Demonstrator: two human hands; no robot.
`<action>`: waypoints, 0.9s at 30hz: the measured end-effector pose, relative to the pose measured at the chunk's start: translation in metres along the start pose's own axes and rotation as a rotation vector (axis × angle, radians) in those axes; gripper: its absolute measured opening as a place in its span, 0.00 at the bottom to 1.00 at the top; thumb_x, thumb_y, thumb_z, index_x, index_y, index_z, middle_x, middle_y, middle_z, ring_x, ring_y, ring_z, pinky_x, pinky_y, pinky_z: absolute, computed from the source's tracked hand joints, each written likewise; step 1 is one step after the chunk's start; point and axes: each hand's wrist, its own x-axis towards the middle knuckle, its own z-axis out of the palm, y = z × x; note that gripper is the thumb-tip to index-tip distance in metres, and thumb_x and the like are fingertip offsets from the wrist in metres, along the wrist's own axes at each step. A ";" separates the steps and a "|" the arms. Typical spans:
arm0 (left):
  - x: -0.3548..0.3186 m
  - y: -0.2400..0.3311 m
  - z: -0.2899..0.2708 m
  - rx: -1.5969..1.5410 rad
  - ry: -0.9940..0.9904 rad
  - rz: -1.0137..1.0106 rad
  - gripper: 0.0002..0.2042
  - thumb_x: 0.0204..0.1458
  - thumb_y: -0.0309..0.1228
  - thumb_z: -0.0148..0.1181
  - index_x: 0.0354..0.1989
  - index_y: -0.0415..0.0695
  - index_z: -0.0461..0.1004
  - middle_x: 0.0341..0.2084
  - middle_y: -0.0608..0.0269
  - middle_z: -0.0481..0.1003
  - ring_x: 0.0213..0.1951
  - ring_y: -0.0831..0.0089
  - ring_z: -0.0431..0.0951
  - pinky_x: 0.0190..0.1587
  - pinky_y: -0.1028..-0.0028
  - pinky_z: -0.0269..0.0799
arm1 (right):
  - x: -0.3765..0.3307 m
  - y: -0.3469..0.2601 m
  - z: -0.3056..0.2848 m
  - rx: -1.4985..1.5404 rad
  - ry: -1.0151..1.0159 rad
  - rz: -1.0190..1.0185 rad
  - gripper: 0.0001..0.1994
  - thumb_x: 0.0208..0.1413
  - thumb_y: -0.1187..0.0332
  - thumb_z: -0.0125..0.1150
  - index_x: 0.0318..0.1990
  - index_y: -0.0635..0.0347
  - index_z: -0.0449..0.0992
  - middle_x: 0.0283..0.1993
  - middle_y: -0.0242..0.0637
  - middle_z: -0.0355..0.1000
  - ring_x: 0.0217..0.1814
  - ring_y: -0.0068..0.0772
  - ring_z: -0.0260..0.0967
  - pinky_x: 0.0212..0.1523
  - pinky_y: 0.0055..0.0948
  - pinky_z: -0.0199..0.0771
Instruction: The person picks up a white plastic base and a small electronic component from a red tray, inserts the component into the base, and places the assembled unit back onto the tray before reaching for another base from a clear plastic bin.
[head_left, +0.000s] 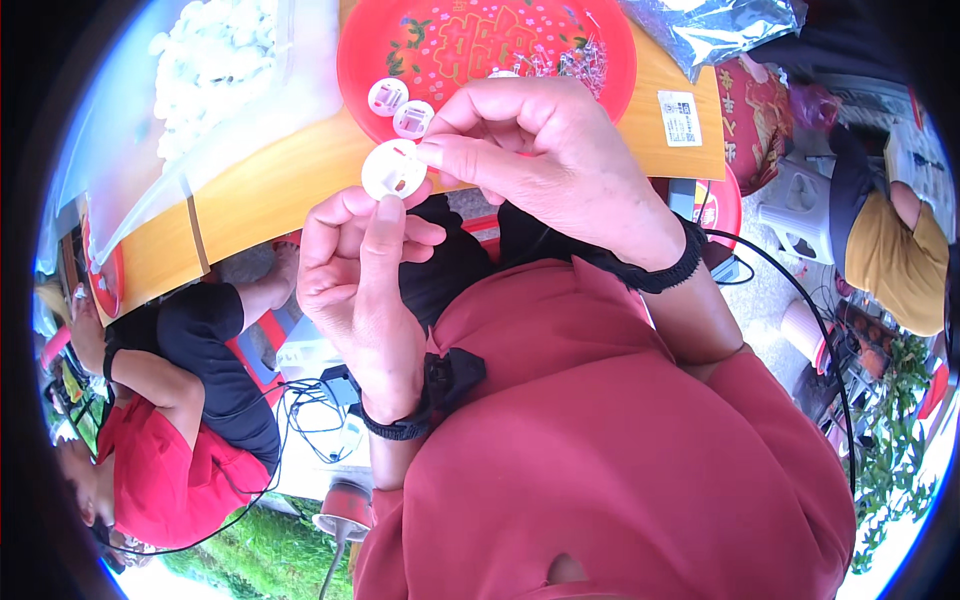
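Between the thumb and fingers of my left hand (365, 265) is a small white round plastic piece (392, 172) with cut-outs and a reddish mark on its face. My right hand (560, 165) is closed in a pinch at the right edge of that piece; whatever its fingertips hold is too small or hidden to make out. Just beyond, two similar white round pieces (388, 97) lie at the near left rim of a red patterned tray (365, 45). Small clear and reddish pin-like parts (585, 65) are heaped on the tray's right side.
A clear plastic bag of white pieces (220, 75) covers the left of the wooden table (290, 165). A silvery bag (715, 30) lies at the back right. One person in red (180, 440) sits at left, another in mustard (900, 255) at right. A black cable (820, 310) loops at right.
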 end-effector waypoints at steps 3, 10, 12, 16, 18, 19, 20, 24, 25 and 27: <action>0.000 -0.004 0.000 0.030 -0.004 0.082 0.05 0.57 0.24 0.58 0.40 0.38 0.71 0.34 0.51 0.80 0.26 0.77 0.78 0.29 0.83 0.70 | 0.000 0.005 0.001 -0.075 0.014 -0.114 0.06 0.55 0.73 0.60 0.34 0.68 0.76 0.24 0.32 0.74 0.22 0.14 0.66 0.19 0.18 0.61; 0.000 -0.007 0.001 0.105 0.004 0.195 0.07 0.57 0.22 0.58 0.41 0.37 0.70 0.35 0.52 0.79 0.27 0.78 0.77 0.30 0.83 0.71 | -0.001 0.011 0.002 -0.181 0.075 -0.287 0.04 0.54 0.73 0.61 0.34 0.66 0.76 0.25 0.32 0.75 0.24 0.15 0.69 0.21 0.18 0.64; 0.000 -0.008 0.001 0.103 0.003 0.205 0.07 0.57 0.22 0.58 0.41 0.37 0.70 0.35 0.52 0.79 0.27 0.78 0.77 0.30 0.83 0.71 | -0.002 0.012 0.002 -0.177 0.079 -0.281 0.05 0.54 0.73 0.61 0.35 0.66 0.75 0.25 0.31 0.75 0.23 0.14 0.68 0.21 0.18 0.63; 0.001 -0.009 -0.001 0.138 0.004 0.245 0.06 0.57 0.22 0.57 0.41 0.37 0.69 0.34 0.53 0.79 0.27 0.78 0.77 0.30 0.83 0.71 | -0.002 0.013 0.003 -0.166 0.068 -0.244 0.05 0.55 0.72 0.62 0.35 0.65 0.76 0.25 0.30 0.74 0.21 0.13 0.64 0.19 0.18 0.60; 0.001 -0.010 -0.002 0.143 0.007 0.249 0.06 0.57 0.22 0.57 0.41 0.37 0.69 0.34 0.53 0.79 0.27 0.78 0.77 0.30 0.83 0.70 | -0.001 0.014 0.004 -0.165 0.075 -0.262 0.05 0.55 0.72 0.62 0.35 0.65 0.76 0.25 0.30 0.74 0.20 0.13 0.62 0.19 0.18 0.59; 0.001 -0.010 -0.003 0.137 0.005 0.244 0.06 0.57 0.22 0.57 0.42 0.37 0.69 0.34 0.53 0.79 0.27 0.78 0.77 0.30 0.83 0.70 | -0.002 0.013 0.004 -0.163 0.071 -0.250 0.05 0.55 0.71 0.62 0.35 0.65 0.76 0.25 0.30 0.74 0.20 0.13 0.63 0.19 0.18 0.60; 0.001 -0.010 -0.003 0.131 0.004 0.239 0.07 0.57 0.22 0.57 0.42 0.37 0.69 0.34 0.52 0.79 0.27 0.78 0.77 0.30 0.83 0.70 | -0.002 0.013 0.005 -0.161 0.066 -0.238 0.05 0.55 0.71 0.62 0.35 0.65 0.76 0.25 0.30 0.74 0.21 0.13 0.64 0.19 0.18 0.60; 0.002 -0.008 -0.003 0.127 0.019 0.208 0.07 0.58 0.22 0.57 0.42 0.37 0.69 0.35 0.52 0.79 0.27 0.79 0.77 0.30 0.83 0.69 | -0.002 0.010 0.007 -0.133 0.047 -0.220 0.05 0.55 0.71 0.61 0.35 0.64 0.75 0.26 0.30 0.74 0.22 0.13 0.65 0.21 0.17 0.63; 0.002 -0.008 -0.003 0.127 0.019 0.213 0.07 0.58 0.22 0.56 0.42 0.38 0.69 0.35 0.51 0.80 0.26 0.79 0.76 0.30 0.83 0.69 | -0.002 0.010 0.008 -0.113 0.043 -0.213 0.05 0.55 0.71 0.61 0.35 0.64 0.75 0.26 0.30 0.74 0.23 0.14 0.66 0.22 0.17 0.64; 0.002 -0.008 -0.003 0.127 0.018 0.219 0.06 0.58 0.22 0.56 0.42 0.38 0.68 0.35 0.51 0.80 0.26 0.79 0.76 0.30 0.83 0.69 | -0.002 0.011 0.009 -0.094 0.039 -0.208 0.05 0.56 0.71 0.61 0.35 0.64 0.75 0.27 0.31 0.74 0.25 0.14 0.67 0.23 0.17 0.65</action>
